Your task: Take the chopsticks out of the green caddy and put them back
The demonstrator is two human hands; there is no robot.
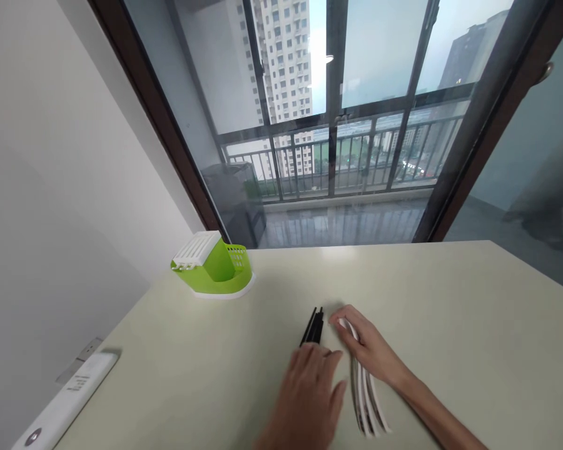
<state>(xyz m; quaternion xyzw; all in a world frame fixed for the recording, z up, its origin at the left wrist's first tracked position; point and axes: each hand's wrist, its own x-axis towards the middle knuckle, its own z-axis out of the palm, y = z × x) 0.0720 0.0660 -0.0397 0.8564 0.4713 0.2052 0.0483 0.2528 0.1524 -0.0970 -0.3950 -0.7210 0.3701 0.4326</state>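
A bunch of thin black chopsticks [315,326] lies on the table, with their near part hidden under my left hand [309,394]. That hand is palm down, thumb and index finger held apart from the others; no grip on the sticks shows. To its right, my right hand [363,340] curls its thumb and fingers round the far end of several long, white, curved utensils [368,403], which look like stacked spoons. Their near ends fan out slightly above or on the tabletop, and their far ends are mostly covered by my fingers.
At the back left of the pale table [450,300] stands a green and white plastic utensil holder [216,272]. A long white power strip [70,400] lies along the left edge, near a wall socket [90,349]. Beyond the far edge is a glass door [300,225] to a balcony.
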